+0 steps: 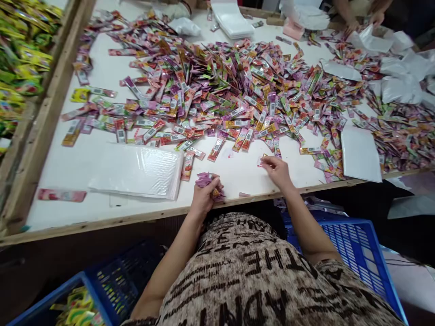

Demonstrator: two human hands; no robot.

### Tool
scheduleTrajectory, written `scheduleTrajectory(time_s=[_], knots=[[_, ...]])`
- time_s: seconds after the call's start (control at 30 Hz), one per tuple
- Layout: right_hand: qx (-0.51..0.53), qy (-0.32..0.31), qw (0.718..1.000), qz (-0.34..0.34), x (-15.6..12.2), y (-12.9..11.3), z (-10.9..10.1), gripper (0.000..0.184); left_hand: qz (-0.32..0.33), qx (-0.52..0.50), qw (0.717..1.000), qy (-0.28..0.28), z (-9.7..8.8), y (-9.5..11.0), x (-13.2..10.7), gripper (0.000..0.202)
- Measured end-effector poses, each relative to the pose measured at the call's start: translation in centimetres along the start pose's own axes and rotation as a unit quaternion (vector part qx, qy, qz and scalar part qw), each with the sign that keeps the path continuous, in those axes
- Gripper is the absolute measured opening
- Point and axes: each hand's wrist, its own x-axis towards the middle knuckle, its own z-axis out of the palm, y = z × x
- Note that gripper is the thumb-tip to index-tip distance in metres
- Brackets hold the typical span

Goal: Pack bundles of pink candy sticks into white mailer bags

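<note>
My left hand (pixel 205 195) is closed round a bunch of purple stick packets (pixel 204 179), held just above the table's front edge. Further right, my right hand (pixel 277 171) pinches a small pink and yellow packet (pixel 262 161) by its end, over the white tabletop. Beyond both hands spreads a large heap of stick packets (pixel 217 86) in pink, purple, green and orange. A red packet (pixel 187 166) lies to the left of my left hand, next to a stack of clear plastic bags (pixel 142 171).
A wooden rim (pixel 136 222) edges the white table (pixel 234 167). More white bags (pixel 360 153) lie at right and another stack (pixel 233 20) at the back. Blue crates (pixel 356 244) stand below. Yellow-green packets (pixel 27 54) fill the left bin. A co-worker's hands (pixel 377 18) show at top right.
</note>
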Motion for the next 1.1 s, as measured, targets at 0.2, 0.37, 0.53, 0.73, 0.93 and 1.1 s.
scheduleTrajectory(time_s=[0.2, 0.37, 0.53, 0.73, 0.93, 1.1], knots=[[-0.24, 0.118, 0.963, -0.017, 2.5, 3.2, -4.8, 0.021, 0.15, 0.24, 0.951, 0.126, -3.5, 2.3, -0.9, 0.029], [-0.399, 0.038, 0.913, -0.073, 2.4, 2.2, -1.6, 0.017, 0.36, 0.49, 0.789, 0.088, -5.8, 1.6, -1.3, 0.008], [-0.31, -0.015, 0.947, -0.082, 4.0, 0.5, 0.1, 0.023, 0.371, 0.57, 0.731, 0.049, -6.6, 0.0, -1.0, 0.011], [-0.325, -0.117, 0.912, -0.222, 10.8, -0.5, 1.7, 0.049, 0.303, 0.518, 0.793, 0.109, -6.5, -0.4, -1.1, 0.021], [-0.305, -0.135, 0.907, -0.257, 10.9, 1.1, 1.2, 0.027, 0.291, 0.496, 0.807, 0.131, -6.4, -0.5, -1.2, 0.023], [-0.219, -0.182, 0.944, -0.166, 9.7, 1.2, -1.1, 0.016, 0.288, 0.49, 0.814, 0.114, -6.5, -0.4, -1.2, 0.023]])
